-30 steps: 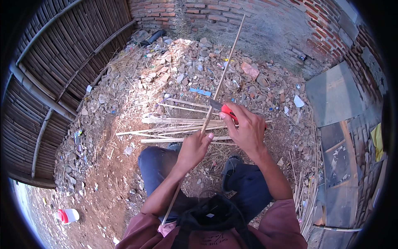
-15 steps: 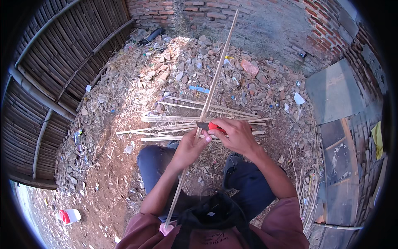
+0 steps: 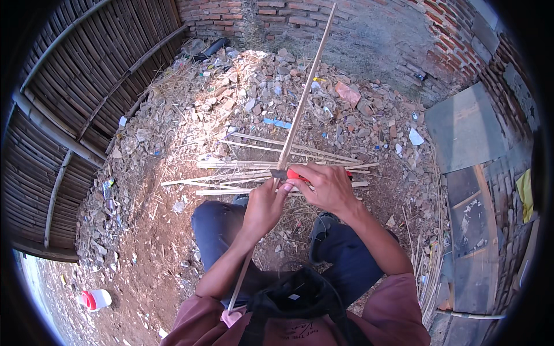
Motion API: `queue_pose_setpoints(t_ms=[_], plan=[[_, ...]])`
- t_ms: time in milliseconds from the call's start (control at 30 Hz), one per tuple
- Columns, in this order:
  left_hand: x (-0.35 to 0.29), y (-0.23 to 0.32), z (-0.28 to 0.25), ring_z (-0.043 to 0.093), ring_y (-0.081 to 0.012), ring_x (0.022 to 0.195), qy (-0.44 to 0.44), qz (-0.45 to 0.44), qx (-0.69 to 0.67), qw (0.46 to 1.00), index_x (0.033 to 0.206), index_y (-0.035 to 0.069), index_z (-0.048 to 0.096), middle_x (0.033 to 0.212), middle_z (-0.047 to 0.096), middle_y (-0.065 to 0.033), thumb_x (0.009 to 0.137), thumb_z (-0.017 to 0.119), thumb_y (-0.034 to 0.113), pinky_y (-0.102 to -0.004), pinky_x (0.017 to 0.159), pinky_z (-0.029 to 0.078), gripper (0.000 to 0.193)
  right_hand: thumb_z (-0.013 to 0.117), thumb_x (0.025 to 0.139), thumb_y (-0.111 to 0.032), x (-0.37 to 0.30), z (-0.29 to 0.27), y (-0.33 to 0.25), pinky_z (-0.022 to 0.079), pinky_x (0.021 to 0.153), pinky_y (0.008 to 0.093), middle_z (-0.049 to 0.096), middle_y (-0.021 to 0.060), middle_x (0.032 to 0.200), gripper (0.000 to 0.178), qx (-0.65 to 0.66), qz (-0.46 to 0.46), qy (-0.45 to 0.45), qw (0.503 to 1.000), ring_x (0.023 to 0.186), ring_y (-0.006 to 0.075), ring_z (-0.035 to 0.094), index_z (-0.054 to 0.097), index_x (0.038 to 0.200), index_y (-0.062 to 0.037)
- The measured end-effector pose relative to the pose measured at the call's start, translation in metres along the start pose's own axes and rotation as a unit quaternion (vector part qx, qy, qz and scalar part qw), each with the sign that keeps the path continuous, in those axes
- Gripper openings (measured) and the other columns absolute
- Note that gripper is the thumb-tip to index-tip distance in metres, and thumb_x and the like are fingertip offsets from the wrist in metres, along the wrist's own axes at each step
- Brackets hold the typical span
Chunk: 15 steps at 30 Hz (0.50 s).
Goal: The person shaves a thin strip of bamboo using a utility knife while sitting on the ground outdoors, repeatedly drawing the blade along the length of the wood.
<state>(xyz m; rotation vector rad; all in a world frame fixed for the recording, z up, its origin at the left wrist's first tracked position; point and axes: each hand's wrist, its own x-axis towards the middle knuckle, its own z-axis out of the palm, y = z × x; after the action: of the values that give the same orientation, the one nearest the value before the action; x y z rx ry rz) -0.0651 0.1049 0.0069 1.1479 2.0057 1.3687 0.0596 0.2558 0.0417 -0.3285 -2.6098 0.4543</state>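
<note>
A long split bamboo strip [image 3: 300,106] slants from my lap up and away, its far end in front of the brick wall. My left hand [image 3: 262,209] is closed around it below the blade, thumb toward the strip. In my right hand [image 3: 328,187] is a red-handled utility knife [image 3: 296,174]; its dark, wide blade lies across the strip just above my left fingers. Both thumbs are close together there. Beneath my hands, several pale bamboo strips [image 3: 231,165] are spread crosswise on the ground beyond my knees.
Rubble and litter [image 3: 265,86] cover the ground up to the brick wall [image 3: 358,34]. A bamboo-slat wall [image 3: 75,75] stands at left, with a white container with a red lid [image 3: 99,300] below it. Flat panels [image 3: 467,127] lean at right beside long thin strips [image 3: 430,288].
The bamboo strip has shifted slightly up and away, its far end now higher. My left hand has turned a little, and the knife blade sits slightly further left.
</note>
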Motion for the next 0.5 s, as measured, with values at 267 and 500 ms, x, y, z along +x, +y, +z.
queue_pose_setpoints(t_ms=[267,500], plan=[[0.002,-0.008,0.002,0.054,-0.0315,0.055,0.008,-0.021,0.006,1.0,0.097,-0.004,0.064,0.065,0.061,-0.0206,0.108,0.061,0.032,-0.0456,0.059,0.047,0.037,0.075,0.094,-0.028,-0.007,0.009,-0.016,0.057,0.058,0.0428,0.076,0.008,0.089,0.03,-0.073,0.025,0.028,0.997,0.068,0.0308,0.073,0.075,0.12,-0.0123],[0.006,0.006,0.01,0.046,-0.0223,0.056,-0.009,-0.058,-0.049,0.997,0.093,-0.004,0.062,0.062,0.057,-0.0149,0.11,0.059,0.034,-0.0433,0.058,0.044,0.042,0.071,0.098,-0.031,0.001,0.006,-0.016,0.054,0.054,0.0418,0.073,0.009,0.083,0.03,-0.106,0.073,0.086,0.988,0.064,0.0287,0.072,0.073,0.12,-0.0109]])
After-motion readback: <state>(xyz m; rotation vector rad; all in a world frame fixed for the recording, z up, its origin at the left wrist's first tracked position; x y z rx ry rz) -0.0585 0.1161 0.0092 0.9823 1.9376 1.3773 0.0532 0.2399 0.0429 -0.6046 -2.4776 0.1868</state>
